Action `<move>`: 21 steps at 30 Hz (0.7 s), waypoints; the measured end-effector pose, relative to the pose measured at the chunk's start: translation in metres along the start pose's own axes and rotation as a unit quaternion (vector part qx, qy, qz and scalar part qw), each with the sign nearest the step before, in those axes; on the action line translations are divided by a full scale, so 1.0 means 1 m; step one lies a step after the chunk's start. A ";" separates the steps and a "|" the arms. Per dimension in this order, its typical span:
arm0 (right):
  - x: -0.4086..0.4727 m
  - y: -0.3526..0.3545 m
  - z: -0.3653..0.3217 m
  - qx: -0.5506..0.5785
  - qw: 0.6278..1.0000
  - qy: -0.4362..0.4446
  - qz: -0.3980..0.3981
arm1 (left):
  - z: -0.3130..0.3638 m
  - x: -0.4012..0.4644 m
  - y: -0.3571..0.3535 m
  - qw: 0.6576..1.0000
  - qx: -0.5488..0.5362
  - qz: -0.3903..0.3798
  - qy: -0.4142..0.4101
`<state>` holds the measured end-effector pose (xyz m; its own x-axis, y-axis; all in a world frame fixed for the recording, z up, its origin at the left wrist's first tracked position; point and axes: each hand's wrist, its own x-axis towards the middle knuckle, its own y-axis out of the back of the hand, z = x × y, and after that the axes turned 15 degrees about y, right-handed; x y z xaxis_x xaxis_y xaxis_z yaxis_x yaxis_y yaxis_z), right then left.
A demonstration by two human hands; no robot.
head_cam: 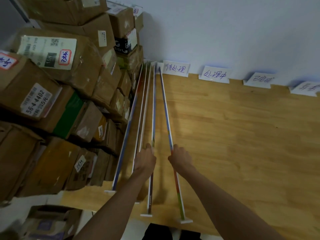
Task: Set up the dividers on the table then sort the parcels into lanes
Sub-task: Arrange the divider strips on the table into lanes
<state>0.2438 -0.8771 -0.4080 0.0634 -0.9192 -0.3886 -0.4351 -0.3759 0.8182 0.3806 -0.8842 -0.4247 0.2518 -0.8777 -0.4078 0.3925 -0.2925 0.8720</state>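
Several long thin dividers stand on edge along the left part of the wooden table [242, 135], running from the front edge to the wall. My right hand [181, 156] grips the rightmost divider [166, 110] about midway along. My left hand [145, 159] holds the divider beside it [153, 104]. Two more dividers [141, 108] stand close together further left, by the stack of parcels [57, 94]. The parcels are brown cardboard boxes with labels, piled high at the table's left end.
Handwritten white paper signs [175, 68] [214, 74] [259, 79] lean against the white wall at the table's back edge, a further one [306, 88] at far right. Another box [48, 222] sits on the floor at lower left. The table's front edge is right before me.
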 end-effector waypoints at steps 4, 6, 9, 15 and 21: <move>-0.015 0.011 0.010 -0.019 1.000 0.010 0.006 | 0.003 -0.017 0.000 1.000 -0.008 0.009 0.001; -0.023 0.015 0.015 -0.022 1.000 0.012 0.010 | 0.003 -0.023 0.000 1.000 -0.013 0.009 0.002; -0.036 0.024 0.023 -0.026 0.999 0.010 0.015 | 0.004 -0.033 0.001 1.000 -0.013 0.010 0.006; -0.067 0.050 0.048 -0.040 0.999 0.005 0.037 | 0.009 -0.055 0.012 0.999 -0.009 0.038 -0.014; -0.101 0.080 0.088 -0.041 0.997 0.007 0.060 | 0.031 -0.088 0.024 0.997 -0.003 0.077 -0.022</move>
<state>0.1236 -0.8041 -0.3409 0.0274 -0.9597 -0.2798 -0.3658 -0.2701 0.8907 0.3402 -0.8256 -0.3598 0.2701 -0.9279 -0.2571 0.3570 -0.1515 0.9217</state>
